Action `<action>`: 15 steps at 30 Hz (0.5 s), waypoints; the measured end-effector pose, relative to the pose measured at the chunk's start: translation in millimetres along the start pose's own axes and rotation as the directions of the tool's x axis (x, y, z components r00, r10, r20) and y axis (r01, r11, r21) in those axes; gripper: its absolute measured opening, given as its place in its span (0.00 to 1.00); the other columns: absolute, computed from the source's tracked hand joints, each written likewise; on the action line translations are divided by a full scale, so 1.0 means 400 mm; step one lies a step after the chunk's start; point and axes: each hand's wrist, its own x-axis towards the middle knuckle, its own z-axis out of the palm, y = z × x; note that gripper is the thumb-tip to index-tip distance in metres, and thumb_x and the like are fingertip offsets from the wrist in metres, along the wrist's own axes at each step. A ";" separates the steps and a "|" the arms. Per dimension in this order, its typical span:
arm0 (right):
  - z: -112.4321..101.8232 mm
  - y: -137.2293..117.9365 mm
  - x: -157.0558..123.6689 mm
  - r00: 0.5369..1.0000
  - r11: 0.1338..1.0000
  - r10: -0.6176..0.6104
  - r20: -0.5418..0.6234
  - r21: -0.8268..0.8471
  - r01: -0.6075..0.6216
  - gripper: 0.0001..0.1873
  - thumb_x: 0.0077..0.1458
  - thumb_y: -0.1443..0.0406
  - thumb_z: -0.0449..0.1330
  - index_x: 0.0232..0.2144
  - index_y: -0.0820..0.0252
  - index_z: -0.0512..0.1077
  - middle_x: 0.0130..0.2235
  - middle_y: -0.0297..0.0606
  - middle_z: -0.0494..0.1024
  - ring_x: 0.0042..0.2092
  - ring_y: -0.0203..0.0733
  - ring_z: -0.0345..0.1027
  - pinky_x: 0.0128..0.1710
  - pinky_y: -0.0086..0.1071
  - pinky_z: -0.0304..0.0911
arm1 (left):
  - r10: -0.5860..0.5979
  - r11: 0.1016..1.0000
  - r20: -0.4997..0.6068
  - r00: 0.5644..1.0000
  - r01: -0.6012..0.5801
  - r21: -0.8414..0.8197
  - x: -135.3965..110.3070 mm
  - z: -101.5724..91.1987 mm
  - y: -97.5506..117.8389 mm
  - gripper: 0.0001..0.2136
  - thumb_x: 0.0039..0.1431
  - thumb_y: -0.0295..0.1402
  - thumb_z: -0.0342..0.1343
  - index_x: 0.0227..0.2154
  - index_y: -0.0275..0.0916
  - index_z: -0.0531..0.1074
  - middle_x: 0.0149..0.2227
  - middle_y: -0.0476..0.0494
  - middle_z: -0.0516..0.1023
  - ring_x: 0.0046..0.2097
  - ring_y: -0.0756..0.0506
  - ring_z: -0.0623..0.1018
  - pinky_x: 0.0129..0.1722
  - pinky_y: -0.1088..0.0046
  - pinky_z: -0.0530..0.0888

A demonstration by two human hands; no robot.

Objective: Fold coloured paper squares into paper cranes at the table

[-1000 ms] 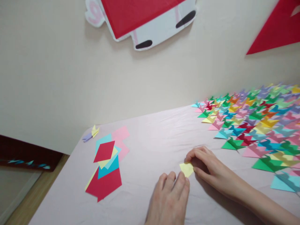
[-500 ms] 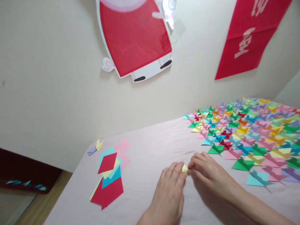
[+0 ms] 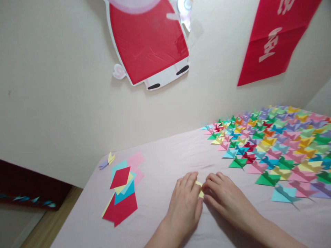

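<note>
A small folded yellow paper (image 3: 199,188) lies on the pale pink tablecloth (image 3: 165,162), mostly hidden between my two hands. My left hand (image 3: 184,203) rests on its left side, fingers curled and pressing on the paper. My right hand (image 3: 222,199) meets it from the right, fingertips pinched against the same piece. Only a thin yellow strip of it shows.
A stack of loose square sheets (image 3: 122,193), red, blue, yellow and pink, lies to the left. Two small folded pieces (image 3: 108,160) sit near the far left corner. Several rows of colourful folded paper figures (image 3: 274,148) cover the right side. Red decorations hang on the wall.
My head has tilted up, so more of the wall shows. Both hands closed in over the yellow paper, which showed as a flat square a second ago and now is almost covered.
</note>
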 end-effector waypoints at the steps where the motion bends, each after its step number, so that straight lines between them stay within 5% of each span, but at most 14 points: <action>1: 0.006 -0.002 0.002 1.000 1.000 0.006 -0.001 -0.005 -0.006 0.06 0.56 0.72 0.57 0.32 0.59 0.72 0.38 0.40 0.73 0.42 0.48 0.63 0.42 0.42 0.61 | 0.015 1.000 -0.007 1.000 -0.015 -0.015 0.003 0.001 -0.005 0.12 0.60 0.24 0.52 0.46 0.41 0.66 0.59 0.41 0.65 0.59 0.39 0.64 0.59 0.57 0.62; 9: 0.022 -0.003 0.018 0.993 0.989 -0.105 0.045 0.113 0.099 0.15 0.54 0.77 0.54 0.38 0.57 0.74 0.41 0.40 0.73 0.44 0.47 0.62 0.44 0.41 0.62 | -0.133 0.991 0.031 0.991 0.132 0.011 -0.035 -0.021 0.003 0.10 0.58 0.30 0.60 0.42 0.42 0.68 0.43 0.45 0.71 0.45 0.40 0.70 0.47 0.58 0.69; 15: 0.027 0.001 0.034 0.986 0.979 -0.156 0.054 0.140 0.147 0.14 0.56 0.77 0.55 0.37 0.57 0.75 0.39 0.39 0.75 0.44 0.47 0.63 0.44 0.41 0.62 | -0.117 0.992 -0.032 0.993 0.116 -0.053 -0.050 -0.013 -0.002 0.14 0.56 0.28 0.62 0.44 0.42 0.67 0.47 0.45 0.71 0.48 0.40 0.69 0.48 0.59 0.68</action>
